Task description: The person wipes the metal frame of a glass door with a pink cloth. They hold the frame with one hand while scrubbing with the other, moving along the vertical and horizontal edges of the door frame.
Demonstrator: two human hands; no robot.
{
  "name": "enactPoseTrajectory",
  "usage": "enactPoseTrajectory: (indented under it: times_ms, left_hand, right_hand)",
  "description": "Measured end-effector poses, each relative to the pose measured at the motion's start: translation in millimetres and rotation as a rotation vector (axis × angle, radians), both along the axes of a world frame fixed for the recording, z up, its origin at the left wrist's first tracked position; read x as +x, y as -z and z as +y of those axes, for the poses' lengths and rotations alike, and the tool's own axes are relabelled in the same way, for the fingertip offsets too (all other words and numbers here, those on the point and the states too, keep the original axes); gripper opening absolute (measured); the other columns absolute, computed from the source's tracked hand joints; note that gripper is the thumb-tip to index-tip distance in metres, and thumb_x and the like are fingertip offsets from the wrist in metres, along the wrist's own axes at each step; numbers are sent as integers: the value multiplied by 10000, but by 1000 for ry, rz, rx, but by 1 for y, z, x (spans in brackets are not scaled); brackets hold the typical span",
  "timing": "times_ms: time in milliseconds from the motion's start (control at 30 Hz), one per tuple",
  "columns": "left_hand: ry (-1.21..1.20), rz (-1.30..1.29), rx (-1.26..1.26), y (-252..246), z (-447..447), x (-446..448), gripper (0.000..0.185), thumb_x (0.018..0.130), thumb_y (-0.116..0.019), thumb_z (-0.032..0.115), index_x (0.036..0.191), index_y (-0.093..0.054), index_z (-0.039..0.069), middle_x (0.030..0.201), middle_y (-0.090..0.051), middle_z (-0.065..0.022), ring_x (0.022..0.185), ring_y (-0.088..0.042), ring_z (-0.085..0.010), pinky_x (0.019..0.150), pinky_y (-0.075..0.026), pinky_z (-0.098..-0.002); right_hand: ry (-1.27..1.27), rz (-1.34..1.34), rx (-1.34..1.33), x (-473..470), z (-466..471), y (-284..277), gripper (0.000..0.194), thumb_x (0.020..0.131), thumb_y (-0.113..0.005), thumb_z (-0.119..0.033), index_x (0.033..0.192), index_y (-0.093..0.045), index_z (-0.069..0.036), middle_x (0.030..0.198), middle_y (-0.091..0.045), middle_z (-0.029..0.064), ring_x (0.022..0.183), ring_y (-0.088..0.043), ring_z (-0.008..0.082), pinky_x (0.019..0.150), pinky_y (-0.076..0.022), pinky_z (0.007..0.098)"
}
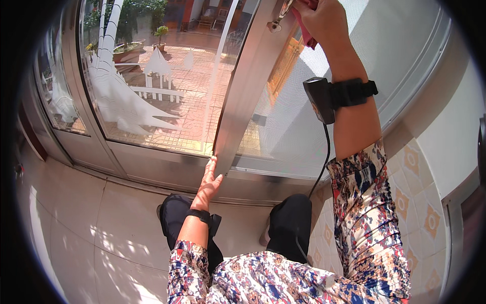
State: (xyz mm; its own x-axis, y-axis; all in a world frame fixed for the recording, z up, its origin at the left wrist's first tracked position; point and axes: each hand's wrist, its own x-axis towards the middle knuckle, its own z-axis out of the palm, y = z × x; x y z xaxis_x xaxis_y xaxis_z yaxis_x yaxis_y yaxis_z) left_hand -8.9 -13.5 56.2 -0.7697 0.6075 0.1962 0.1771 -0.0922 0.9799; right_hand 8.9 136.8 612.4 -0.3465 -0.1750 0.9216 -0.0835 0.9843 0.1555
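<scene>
My right hand point(322, 15) is at the top of the view, its fingers closed on a red cloth point(305, 32) that hangs below them in front of the screen panel point(288, 133). Just left of it, a shiny metal door handle point(281, 17) is fixed to the metal door frame point(243, 79); the fingertips are partly cut off by the picture's edge. Low on the door, my left hand point(211, 180) reaches toward the frame beside the lower corner of the glass pane point(182, 76), fingers extended and nothing held. Whether its fingertips touch the frame is unclear.
White etched designs point(155, 62) mark the glass. Through it show a potted plant point(161, 36) and a paved courtyard. A black cable point(322, 163) runs down from the device on my right wrist. Patterned wall tiles point(412, 159) are at right, pale floor tiles point(72, 201) at lower left.
</scene>
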Motion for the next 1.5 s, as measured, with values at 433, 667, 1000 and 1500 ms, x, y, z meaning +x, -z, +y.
enactPoseTrajectory:
  times_ms: [433, 667, 1000, 1500]
  left_hand:
    - [-58, 134, -36, -10, -1, 4, 780, 938, -636, 30, 1628, -273, 62, 1684, -273, -136, 1576, -208, -268, 1271, -192, -353]
    - [-54, 113, -89, -17, -3, 6, 756, 945, -639, 62, 1620, -298, 67, 1678, -289, -145, 1569, -224, -288, 1274, -199, -368]
    - [-226, 30, -126, -21, -5, 7, 520, 992, -566, 0, 1503, -481, 38, 1493, -523, -155, 1419, -483, -282, 1183, -378, -359]
    - [-323, -227, -36, -29, -17, 3, 382, 1051, -548, 51, 1433, -560, 75, 1340, -640, -72, 1263, -566, -157, 1099, -423, -308]
  right_hand:
    - [-51, 100, 57, -1, 20, 86, 341, 898, -763, -194, 1187, -643, -58, 1144, -664, 157, 975, -706, 324, 795, -601, 377]
    - [-79, -130, 154, 13, 8, 221, 522, 746, -823, -12, 1214, -639, -150, 1151, -586, 103, 996, -650, 340, 778, -590, 386]
    - [-94, -344, 341, 40, 19, 324, 304, 785, -726, -199, 1088, -716, -224, 1086, -623, -25, 887, -617, 165, 735, -456, 354]
    - [-232, -787, 730, 41, 33, 505, 90, 808, -681, -262, 833, -682, -175, 876, -530, -13, 856, -542, 180, 739, -408, 350]
